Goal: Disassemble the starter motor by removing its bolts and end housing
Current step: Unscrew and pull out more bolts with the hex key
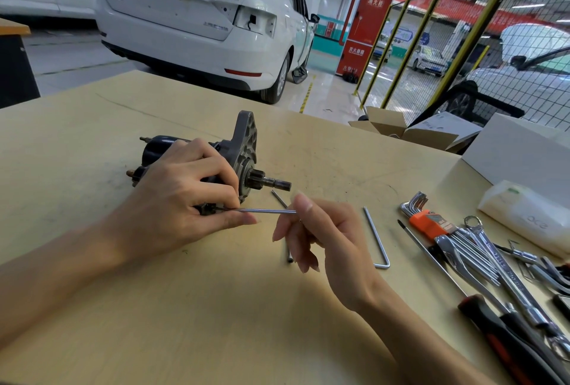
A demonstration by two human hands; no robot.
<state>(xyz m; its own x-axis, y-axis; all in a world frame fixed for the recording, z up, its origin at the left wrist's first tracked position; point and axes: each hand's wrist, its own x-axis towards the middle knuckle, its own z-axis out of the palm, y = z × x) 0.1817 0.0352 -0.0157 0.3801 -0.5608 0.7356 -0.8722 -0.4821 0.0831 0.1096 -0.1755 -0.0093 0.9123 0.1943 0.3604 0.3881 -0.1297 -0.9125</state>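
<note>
Starter motor [197, 162] lies on its side on the tan workbench [92, 144], left of centre, pinion shaft [274, 183] pointing right. Grey end housing [246, 141] sits on the motor's right end, its flange standing upright.

Left hand [182, 199] lies over the motor body, fingers curled round it, gripping; thumb and forefinger tips meet at the near lower edge of the housing.

Right hand [314, 230] sits just right of the motor, thumb and forefinger pinching the right end of a long thin bolt [262, 211]. The bolt runs level, its left end at a small dark lug under the left hand's fingertips; cannot tell how much of it is inside the motor. Remaining right fingers hang loosely curled.

A second long bolt [282, 201] lies on the bench behind the right hand, running near to far, partly hidden by it. Loose L-shaped hex key [376, 238] lies just right of the right hand.

Far right of the bench: hex key set in an orange holder [427, 224], combination wrenches [493, 264], black and red screwdriver [505, 332], white box [521, 150]. Beyond the bench, a white car [197, 17].
</note>
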